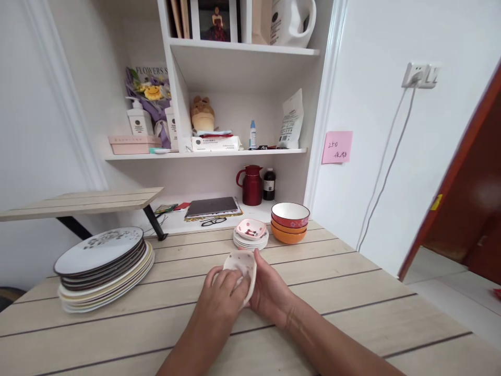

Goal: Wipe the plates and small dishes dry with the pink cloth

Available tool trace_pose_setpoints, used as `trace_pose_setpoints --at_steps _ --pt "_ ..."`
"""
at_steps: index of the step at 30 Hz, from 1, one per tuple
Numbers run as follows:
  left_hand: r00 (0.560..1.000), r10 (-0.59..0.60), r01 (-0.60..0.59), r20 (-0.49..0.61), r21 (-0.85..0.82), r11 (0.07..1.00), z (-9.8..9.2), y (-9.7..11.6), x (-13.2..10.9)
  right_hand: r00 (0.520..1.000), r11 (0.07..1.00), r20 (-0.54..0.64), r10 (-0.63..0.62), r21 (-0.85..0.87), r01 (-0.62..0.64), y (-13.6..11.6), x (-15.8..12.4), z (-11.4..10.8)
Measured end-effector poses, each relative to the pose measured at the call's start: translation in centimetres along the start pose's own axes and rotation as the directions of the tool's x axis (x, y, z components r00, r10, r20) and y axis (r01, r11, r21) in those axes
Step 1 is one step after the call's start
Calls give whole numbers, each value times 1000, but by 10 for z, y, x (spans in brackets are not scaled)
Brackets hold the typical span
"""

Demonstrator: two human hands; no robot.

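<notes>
Both my hands hold a small white dish with red dots, tilted on edge just above the wooden table. My left hand covers its near face with the fingers spread over it. My right hand grips its right rim, thumb on top. Just behind the dish lies a stack of small pink-and-white dishes. To the right of that stack stand stacked bowls, red over orange.
A tall stack of large plates sits at the table's left. Behind are white shelves with a red jug, a dark bottle, a laptop and glasses. A wooden board juts out at left. A door stands right.
</notes>
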State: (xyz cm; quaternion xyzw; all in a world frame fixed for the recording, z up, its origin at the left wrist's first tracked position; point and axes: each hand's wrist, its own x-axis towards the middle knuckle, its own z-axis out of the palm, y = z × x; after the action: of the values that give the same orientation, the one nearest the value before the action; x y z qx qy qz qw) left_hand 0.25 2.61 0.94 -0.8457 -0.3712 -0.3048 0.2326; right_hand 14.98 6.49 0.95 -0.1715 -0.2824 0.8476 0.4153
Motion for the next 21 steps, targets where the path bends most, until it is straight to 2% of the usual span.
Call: trace_pose_setpoints --at_steps 3,6,10,12,14,18,21 --pt "1000 4 -4 5 -25 1000 -2 1 1 992 993 33 119 -27 -118 -7 -2 0" --pt "999 -36 36 -1 -73 997 -1 4 0 990 993 79 118 -26 -116 -9 -4 2" --pt "975 -220 219 17 -216 952 4 10 -2 997 999 72 17 -32 -14 -2 -4 8" --pt "943 -333 325 26 -295 899 8 13 -3 996 995 30 -89 -52 90 4 -5 12" --pt "917 -398 383 24 -335 861 11 15 -5 981 979 31 -191 -61 193 11 -8 16" --pt "909 -416 386 -25 -327 863 14 16 -7 961 961 116 -250 -94 261 19 -15 23" --pt "931 -362 335 -42 -293 895 14 18 -8 959 953 77 -274 -110 281 22 -16 22"
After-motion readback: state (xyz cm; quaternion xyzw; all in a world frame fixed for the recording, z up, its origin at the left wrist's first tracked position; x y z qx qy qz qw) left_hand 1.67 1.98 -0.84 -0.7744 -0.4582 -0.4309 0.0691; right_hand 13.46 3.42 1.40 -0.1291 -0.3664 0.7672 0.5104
